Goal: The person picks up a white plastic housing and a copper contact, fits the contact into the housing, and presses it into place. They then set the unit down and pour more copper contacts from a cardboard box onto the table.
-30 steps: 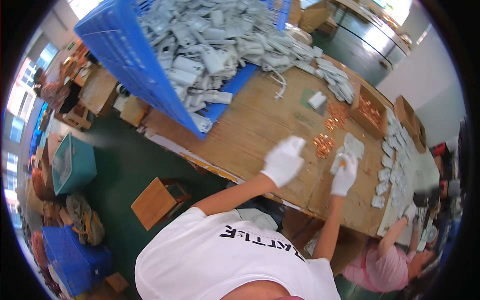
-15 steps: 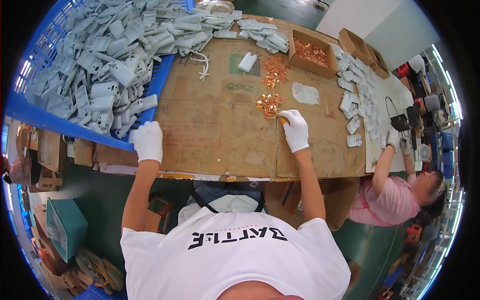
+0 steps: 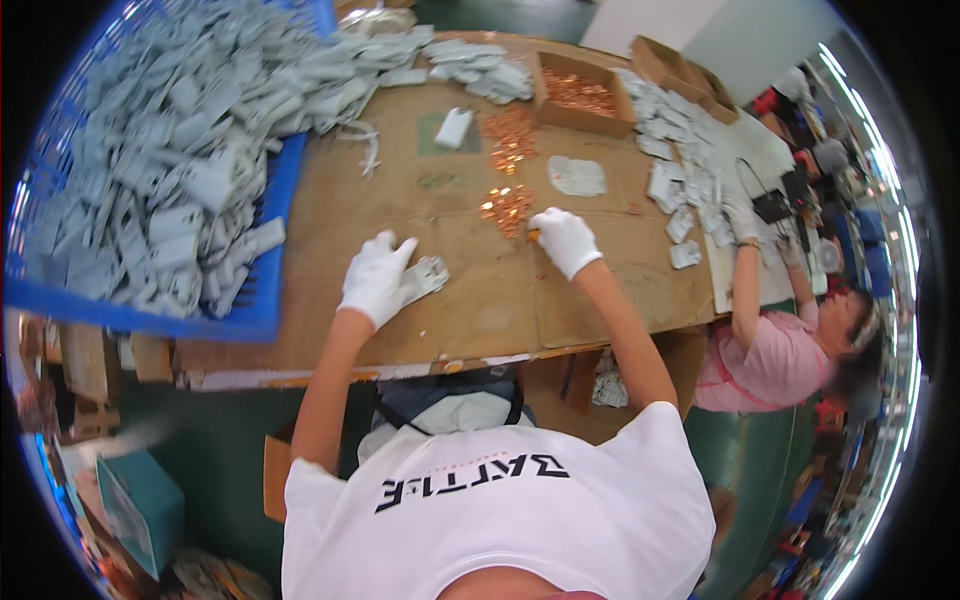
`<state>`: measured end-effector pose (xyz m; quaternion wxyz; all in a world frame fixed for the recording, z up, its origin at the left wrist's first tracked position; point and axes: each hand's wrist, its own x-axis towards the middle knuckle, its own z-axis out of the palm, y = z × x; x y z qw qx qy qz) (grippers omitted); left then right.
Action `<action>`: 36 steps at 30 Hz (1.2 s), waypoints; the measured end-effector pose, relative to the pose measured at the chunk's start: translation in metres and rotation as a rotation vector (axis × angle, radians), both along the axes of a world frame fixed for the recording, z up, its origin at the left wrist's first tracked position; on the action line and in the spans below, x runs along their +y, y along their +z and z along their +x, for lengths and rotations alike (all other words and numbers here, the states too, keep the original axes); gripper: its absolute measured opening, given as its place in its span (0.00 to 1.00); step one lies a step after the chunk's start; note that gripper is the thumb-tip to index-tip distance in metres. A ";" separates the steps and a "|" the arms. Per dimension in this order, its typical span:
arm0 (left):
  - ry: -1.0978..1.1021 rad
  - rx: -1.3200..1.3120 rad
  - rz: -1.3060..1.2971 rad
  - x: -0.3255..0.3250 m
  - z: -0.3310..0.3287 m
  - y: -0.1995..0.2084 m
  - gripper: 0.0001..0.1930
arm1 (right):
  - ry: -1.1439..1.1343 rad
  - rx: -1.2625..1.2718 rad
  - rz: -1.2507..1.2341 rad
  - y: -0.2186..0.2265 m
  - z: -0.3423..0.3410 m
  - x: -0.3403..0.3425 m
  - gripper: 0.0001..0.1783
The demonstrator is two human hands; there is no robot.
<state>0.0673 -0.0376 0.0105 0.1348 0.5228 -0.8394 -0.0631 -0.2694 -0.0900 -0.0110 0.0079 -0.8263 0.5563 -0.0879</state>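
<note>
Left hand (image 3: pixel 372 280), white glove: holds one white casing (image 3: pixel 428 277), thumb and a finger poking out above it, rest of the grip hidden under the palm. Casing is flat, longish, off-white plastic, rounded outer end with small darker details there; near end covered by the glove. It sits over the cardboard-covered table (image 3: pixel 470 305), slanting up to the right, between the blue crate (image 3: pixel 215 328) and the right hand (image 3: pixel 565 243). Can't tell whether it touches the cardboard. Right hand, also gloved: fingers curled narrow around a small orange object (image 3: pixel 534 235), only a bit visible, kind unclear. Just beside it, a loose heap of shiny copper-coloured pieces (image 3: pixel 507 208). Crate is heaped with similar pale casings (image 3: pixel 175 180), some spilling along the table's far side.
</note>
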 end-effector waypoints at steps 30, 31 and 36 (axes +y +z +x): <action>0.269 0.760 0.089 0.020 -0.093 0.010 0.22 | 0.013 -0.762 -0.169 0.044 0.105 0.059 0.09; 0.287 0.758 0.066 0.023 -0.095 0.011 0.21 | -0.038 -0.734 -0.205 0.039 0.109 0.058 0.09; 0.334 0.767 -0.011 0.027 -0.096 0.006 0.19 | -0.070 -0.710 -0.072 0.043 0.111 0.056 0.10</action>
